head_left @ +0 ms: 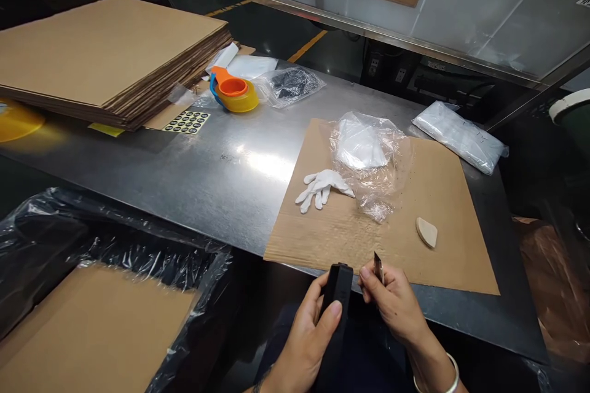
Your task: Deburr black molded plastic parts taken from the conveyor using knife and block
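Note:
My left hand is wrapped round a long black part with a squared end, held upright at the table's front edge. The kind of part is unclear, and its lower end fades into the dark below. Just to the right, my right hand pinches a small knife, its pointed blade up and most of its handle hidden by the fingers. Beyond both hands a cardboard sheet carries a white glove, a clear plastic bag with white contents, and a small beige wedge-shaped pad.
A tall stack of cardboard sheets occupies the metal table's left side. Nearby are a tape dispenser, round stickers and a bagged dark item. A plastic-wrapped package lies far right. Below left stands a box lined with black plastic.

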Demonstrator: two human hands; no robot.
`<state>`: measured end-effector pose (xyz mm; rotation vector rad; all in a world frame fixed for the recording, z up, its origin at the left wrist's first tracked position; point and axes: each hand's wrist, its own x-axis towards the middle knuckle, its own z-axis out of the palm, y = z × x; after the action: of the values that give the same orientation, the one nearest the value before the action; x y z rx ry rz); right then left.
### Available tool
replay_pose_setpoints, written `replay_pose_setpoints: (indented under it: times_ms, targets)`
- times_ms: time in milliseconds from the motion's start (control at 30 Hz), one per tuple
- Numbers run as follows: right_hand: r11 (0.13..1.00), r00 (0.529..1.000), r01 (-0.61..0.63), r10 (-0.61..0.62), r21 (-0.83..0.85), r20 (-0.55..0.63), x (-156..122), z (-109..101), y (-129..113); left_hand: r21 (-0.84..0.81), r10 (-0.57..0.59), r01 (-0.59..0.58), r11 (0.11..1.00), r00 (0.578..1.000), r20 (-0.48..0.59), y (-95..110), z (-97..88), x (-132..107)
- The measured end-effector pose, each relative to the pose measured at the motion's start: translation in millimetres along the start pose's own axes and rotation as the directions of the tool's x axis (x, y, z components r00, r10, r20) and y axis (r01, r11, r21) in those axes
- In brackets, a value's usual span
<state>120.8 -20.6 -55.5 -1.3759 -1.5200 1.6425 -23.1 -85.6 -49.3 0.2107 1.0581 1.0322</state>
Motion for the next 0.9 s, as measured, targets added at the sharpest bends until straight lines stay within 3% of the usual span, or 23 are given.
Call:
replay_pose_setpoints:
  times_ms: [200, 333, 533, 667, 767, 900]
  targets:
    - [0.984, 0.992, -0.085, 0.069, 0.157, 0.109, -2.5, 7.9, -3.6, 0.105, 0.117, -0.124, 0.987, 0.991, 0.07, -3.9, -6.4, 3.2]
    - [0.971, 0.988, -0.115, 0.091, 0.207, 0.124, 1.5, 9.4, -0.1, 0.125, 0.134, -0.138, 0.983, 0.99, 0.036, -4.0, -5.8, 4.6]
    - [0.996, 0.998, -0.057, 0.056, -0.074, -0.023, 12.3, 2.9, 12.4, 0.11, 0.124, -0.129, 0.986, 0.991, 0.048, -0.2, -5.1, 6.7]
    - [0.965, 0.988, -0.029, -0.011, -0.262, -0.152, 22.9, -11.5, 23.9, 0.054, 0.134, -0.132, 0.99, 0.99, -0.042, 1.7, 0.4, 7.5]
    - [0.9, 0.947, -0.022, -0.121, -0.435, -0.299, 33.0, -24.7, 34.2, -0.016, 0.133, -0.136, 0.991, 0.983, -0.125, 4.3, 4.4, 9.9]
    - [0.809, 0.864, 0.006, -0.3, -0.588, -0.404, 43.8, -35.8, 42.8, -0.016, 0.109, -0.111, 0.994, 0.988, -0.11, 8.6, 3.9, 13.8]
